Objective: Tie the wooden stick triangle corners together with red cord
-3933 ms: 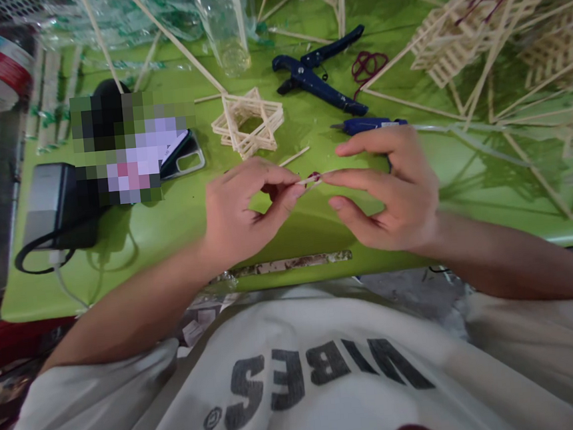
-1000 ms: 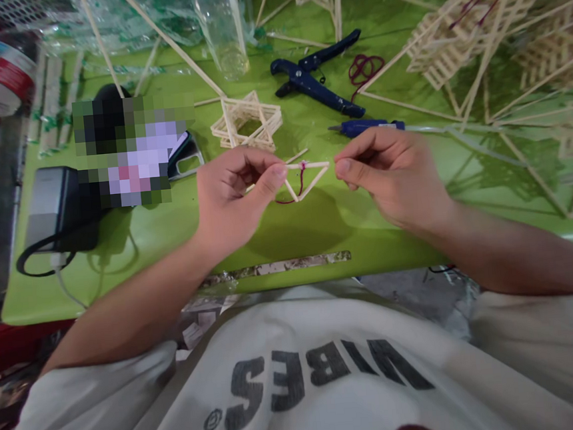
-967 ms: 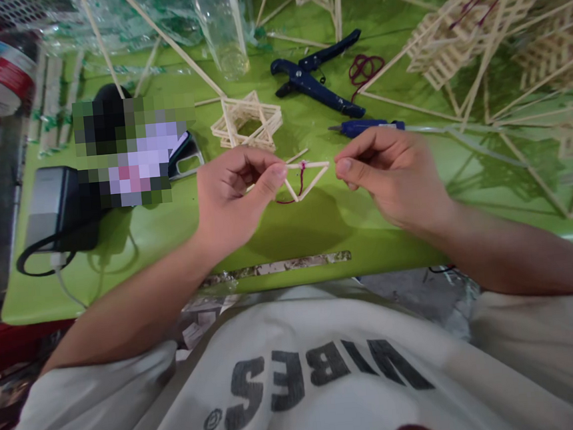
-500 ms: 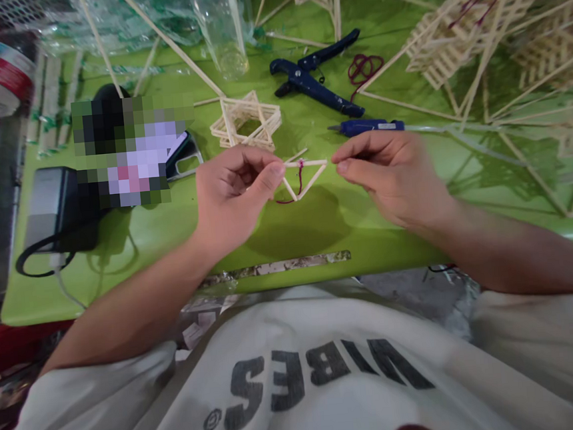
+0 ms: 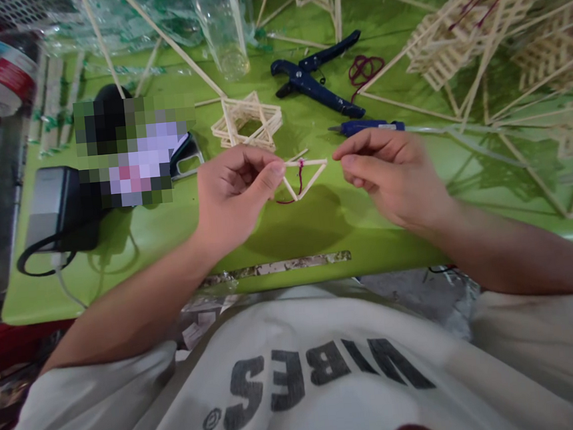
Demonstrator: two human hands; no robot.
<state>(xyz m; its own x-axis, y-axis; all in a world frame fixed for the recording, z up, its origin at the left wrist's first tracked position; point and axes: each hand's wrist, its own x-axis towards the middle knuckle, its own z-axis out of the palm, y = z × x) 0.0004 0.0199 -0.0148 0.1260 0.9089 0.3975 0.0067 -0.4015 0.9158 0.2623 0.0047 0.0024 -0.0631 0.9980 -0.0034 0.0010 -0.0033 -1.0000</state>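
The small triangle of thin, pale wooden sticks [image 5: 312, 180] is held above the green table [image 5: 157, 226], its 2 visible corners looking joined and dark red string [image 5: 300, 177] knotted on its top side, though what remains to be done on it does not show. The left hand [image 5: 230, 200] has a closed grip at its 9 o'clock end, while the right hand [image 5: 398, 178], at 3 o'clock, has its fingertips nearly together, and I cannot tell whether they pinch anything; a layered 6-pointed stick star [image 5: 229, 123] sits at 11 o'clock and smooth blue cutters [image 5: 302, 80] at 12.
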